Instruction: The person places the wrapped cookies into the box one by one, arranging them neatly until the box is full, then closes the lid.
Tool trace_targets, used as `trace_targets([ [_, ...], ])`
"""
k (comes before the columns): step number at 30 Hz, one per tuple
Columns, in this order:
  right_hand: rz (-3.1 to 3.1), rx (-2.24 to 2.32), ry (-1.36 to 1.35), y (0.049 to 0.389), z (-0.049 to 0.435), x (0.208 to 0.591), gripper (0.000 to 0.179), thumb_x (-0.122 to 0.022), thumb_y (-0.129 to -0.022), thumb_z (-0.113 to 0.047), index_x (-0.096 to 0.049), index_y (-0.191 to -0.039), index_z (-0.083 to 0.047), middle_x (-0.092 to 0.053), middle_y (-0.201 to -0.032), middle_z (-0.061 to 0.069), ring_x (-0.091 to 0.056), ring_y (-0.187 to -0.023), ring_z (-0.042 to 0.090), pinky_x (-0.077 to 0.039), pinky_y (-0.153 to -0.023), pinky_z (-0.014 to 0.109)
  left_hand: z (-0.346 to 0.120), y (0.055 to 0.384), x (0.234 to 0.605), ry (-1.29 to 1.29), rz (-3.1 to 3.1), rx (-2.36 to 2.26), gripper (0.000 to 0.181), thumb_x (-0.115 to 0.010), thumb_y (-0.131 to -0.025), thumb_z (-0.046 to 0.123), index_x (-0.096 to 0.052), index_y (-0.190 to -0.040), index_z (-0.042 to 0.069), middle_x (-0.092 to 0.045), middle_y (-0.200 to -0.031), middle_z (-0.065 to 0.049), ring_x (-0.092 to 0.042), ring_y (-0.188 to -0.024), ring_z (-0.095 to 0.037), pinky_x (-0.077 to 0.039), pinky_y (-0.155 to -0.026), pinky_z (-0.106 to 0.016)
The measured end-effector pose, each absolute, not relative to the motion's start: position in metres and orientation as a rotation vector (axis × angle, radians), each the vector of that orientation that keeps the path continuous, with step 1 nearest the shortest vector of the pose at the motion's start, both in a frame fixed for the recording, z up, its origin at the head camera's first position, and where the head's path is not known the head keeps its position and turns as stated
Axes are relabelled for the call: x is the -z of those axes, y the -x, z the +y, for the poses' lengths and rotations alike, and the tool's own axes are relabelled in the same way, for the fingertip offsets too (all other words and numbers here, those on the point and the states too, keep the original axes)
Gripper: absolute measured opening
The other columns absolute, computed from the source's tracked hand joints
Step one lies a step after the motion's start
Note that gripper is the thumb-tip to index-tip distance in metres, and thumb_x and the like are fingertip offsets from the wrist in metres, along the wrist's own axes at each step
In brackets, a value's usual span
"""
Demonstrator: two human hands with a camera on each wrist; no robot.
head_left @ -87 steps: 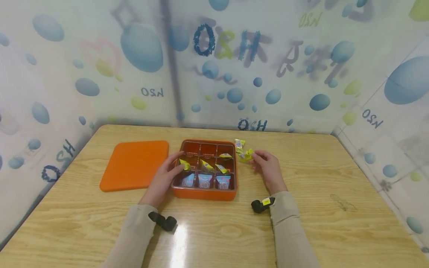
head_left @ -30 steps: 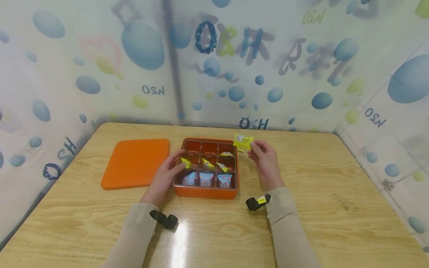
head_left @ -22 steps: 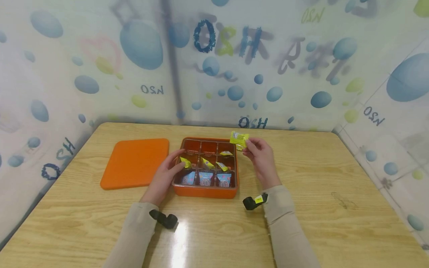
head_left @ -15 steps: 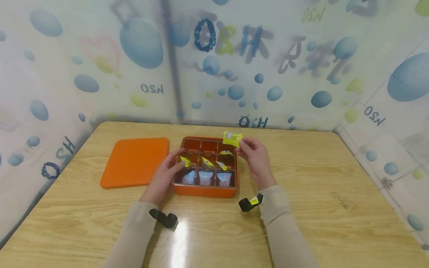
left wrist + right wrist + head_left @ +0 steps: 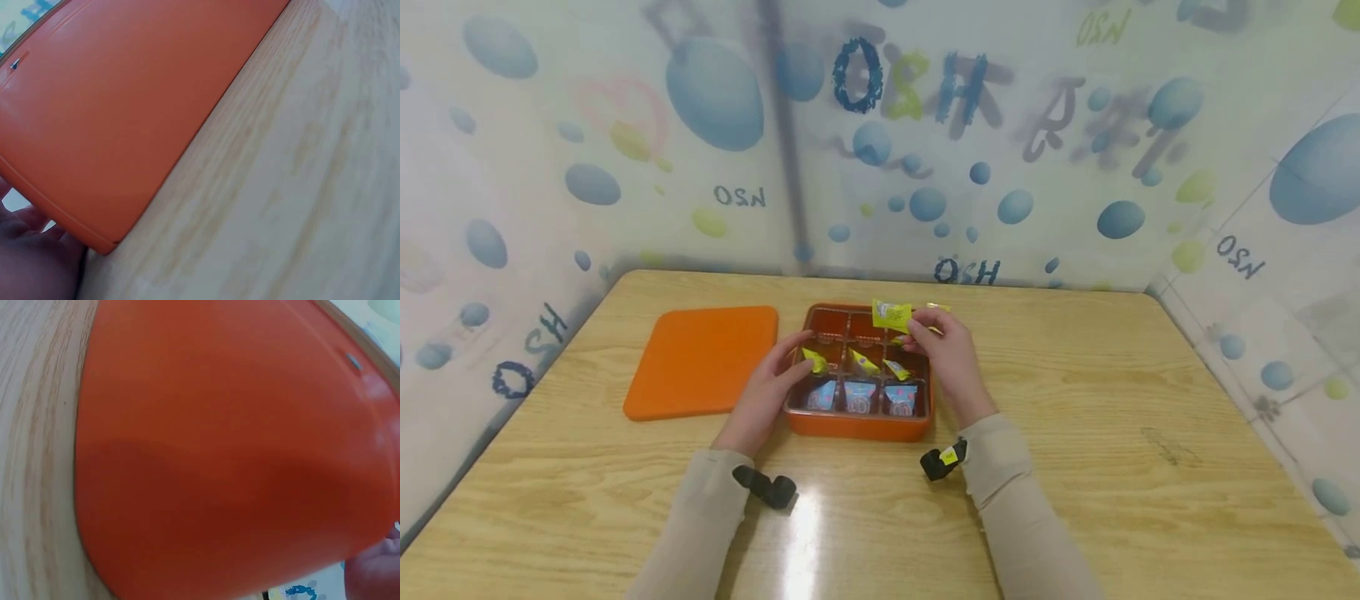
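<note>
In the head view, an orange divided box (image 5: pixel 857 427) stands on the table with its clear compartment tray showing. My left hand (image 5: pixel 763 393) holds its left side, thumb and forefinger over the rim. My right hand (image 5: pixel 952 357) pinches a yellow wrapped candy (image 5: pixel 891 315) above the back middle compartment. Yellow candies (image 5: pixel 864 363) lie in the middle row and blue wrapped ones (image 5: pixel 859 398) in the front row. The right hand partly covers a yellow candy in the back right compartment. Both wrist views mostly show the box's orange wall (image 5: pixel 137 125).
An orange lid (image 5: pixel 702 362) lies flat to the left of the box. Behind the right hand, another yellow candy (image 5: pixel 938 307) lies on the wooden table (image 5: pixel 1120 450), partly hidden. A patterned wall (image 5: pixel 1045 150) rises at the table's back edge.
My right hand has lifted the yellow candy from the table right of the box and carried it left over the back row. The left hand stays at the box's left side.
</note>
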State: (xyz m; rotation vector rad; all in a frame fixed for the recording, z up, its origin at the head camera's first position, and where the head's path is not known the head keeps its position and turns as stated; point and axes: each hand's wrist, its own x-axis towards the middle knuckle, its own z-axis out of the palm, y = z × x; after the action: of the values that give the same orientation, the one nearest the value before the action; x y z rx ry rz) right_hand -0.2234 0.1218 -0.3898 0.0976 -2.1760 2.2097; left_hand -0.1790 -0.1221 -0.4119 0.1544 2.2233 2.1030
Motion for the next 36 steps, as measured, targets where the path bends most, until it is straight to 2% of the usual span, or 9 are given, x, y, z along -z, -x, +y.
trace_targets([
  [14, -2.279, -2.044, -0.081, 0.231, 0.11, 0.397, 0.019, -0.057, -0.088, -0.021, -0.057, -0.104, -0.011, -0.057, -0.1, 0.005, -0.063, -0.081, 0.02, -0.052, -0.069, 0.029, -0.124, 0.18, 0.411, -0.163, 2.217, -2.1, 0.047, -0.052, -0.091, 0.02, -0.037, -0.135, 0.015, -0.025, -0.145, 0.001, -0.012, -0.134, -0.023, -0.014, -0.105, -0.049],
  [24, -2.39, -1.832, -0.101, 0.231, 0.104, 0.396, 0.013, -0.057, -0.088, -0.02, -0.059, -0.1, -0.014, -0.061, -0.089, 0.002, -0.062, -0.073, 0.015, -0.052, -0.063, 0.027, -0.124, 0.18, 0.411, -0.154, 2.227, -2.092, 0.046, -0.051, -0.091, 0.021, -0.038, -0.135, 0.016, -0.025, -0.144, 0.002, -0.012, -0.134, -0.023, -0.013, -0.105, -0.049],
  [36, -2.497, -1.647, -0.149, 0.229, 0.104, 0.398, 0.013, -0.058, -0.087, -0.016, -0.06, -0.099, -0.014, -0.061, -0.087, 0.001, -0.061, -0.071, 0.012, -0.052, -0.061, 0.023, -0.124, 0.179, 0.412, -0.137, 2.236, -2.071, 0.046, -0.051, -0.091, 0.023, -0.038, -0.135, 0.019, -0.025, -0.144, 0.004, -0.013, -0.134, -0.022, -0.014, -0.105, -0.049],
])
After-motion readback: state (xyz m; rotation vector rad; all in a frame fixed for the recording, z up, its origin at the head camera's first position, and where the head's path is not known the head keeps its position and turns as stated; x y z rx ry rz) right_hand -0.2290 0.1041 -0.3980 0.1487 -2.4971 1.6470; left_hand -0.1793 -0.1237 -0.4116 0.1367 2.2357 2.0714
